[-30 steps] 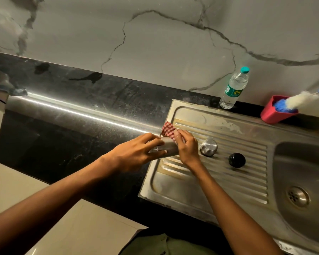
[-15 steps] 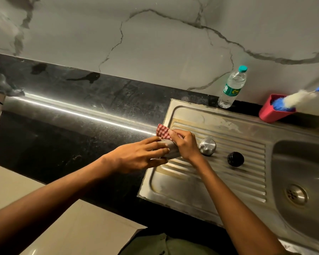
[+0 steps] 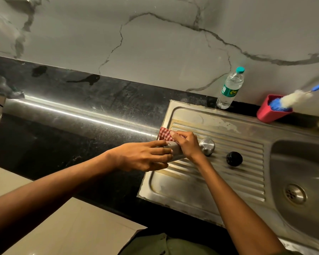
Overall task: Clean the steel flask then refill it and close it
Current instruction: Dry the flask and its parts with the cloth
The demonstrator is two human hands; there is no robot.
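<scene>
The steel flask lies sideways over the left end of the draining board, mostly hidden by both hands. My left hand grips its body from the left. My right hand presses a red-and-white checked cloth against the flask's upper side, fingers curled over the cloth. A steel cap and a black round stopper sit on the ribbed board just right of my hands. A clear plastic water bottle with a teal lid stands at the wall.
The steel sink unit has a basin with a drain at the right. A red cup holding a blue-and-white brush stands at the back right. Black granite counter stretches to the left.
My left hand has slid further right along the flask and its fingers now cover more of the body. The right hand with the cloth has shifted slightly over the flask.
</scene>
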